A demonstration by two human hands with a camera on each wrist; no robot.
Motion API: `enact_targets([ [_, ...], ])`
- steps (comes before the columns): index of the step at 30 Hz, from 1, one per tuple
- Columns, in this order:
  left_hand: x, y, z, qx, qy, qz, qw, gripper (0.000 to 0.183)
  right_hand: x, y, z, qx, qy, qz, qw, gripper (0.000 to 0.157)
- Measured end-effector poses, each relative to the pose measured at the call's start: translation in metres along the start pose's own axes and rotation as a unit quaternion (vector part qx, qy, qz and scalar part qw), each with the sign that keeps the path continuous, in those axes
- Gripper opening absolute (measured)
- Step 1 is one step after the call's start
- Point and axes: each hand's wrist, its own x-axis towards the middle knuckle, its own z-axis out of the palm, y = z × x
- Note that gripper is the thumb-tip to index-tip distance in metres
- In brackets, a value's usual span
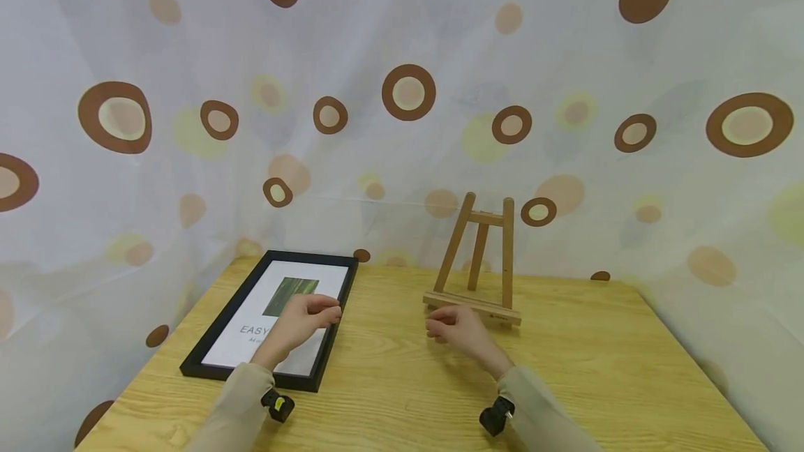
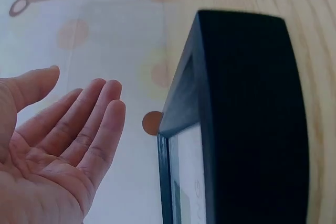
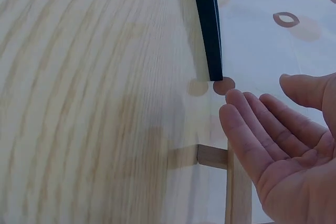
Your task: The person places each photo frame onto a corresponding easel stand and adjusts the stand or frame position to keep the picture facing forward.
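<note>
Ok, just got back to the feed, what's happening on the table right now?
A person sits at a wooden table with both hands empty. The left hand hovers open over the right edge of a black picture frame lying flat. The right hand is loosely open just in front of a small wooden easel, which stands upright near the spotted curtain. Neither hand grips anything.

Matt black picture frame (image 1: 326, 340), bare wooden easel (image 1: 480, 257), grained wood table (image 1: 590, 361), spotted cloth backdrop (image 1: 402, 54).
</note>
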Motion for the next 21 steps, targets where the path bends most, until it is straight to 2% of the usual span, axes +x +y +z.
enact_targets([
  [5,0.000,-0.008,-0.017,-0.036,0.000,-0.028,0.9989,0.029,0.003,-0.001,0.006,0.061,-0.029,0.022,0.997,0.041],
  [11,-0.004,-0.020,-0.039,-0.048,0.010,-0.054,0.9973,0.034,0.007,-0.004,0.018,0.074,-0.055,0.017,0.996,0.040],
  [15,-0.008,-0.026,-0.051,-0.019,0.032,-0.064,0.9973,0.035,0.010,-0.003,0.027,0.081,-0.069,0.033,0.994,0.040],
  [21,-0.015,-0.032,-0.067,0.050,0.085,-0.063,0.9932,0.036,0.018,-0.002,0.041,0.080,-0.077,0.059,0.992,0.038],
])
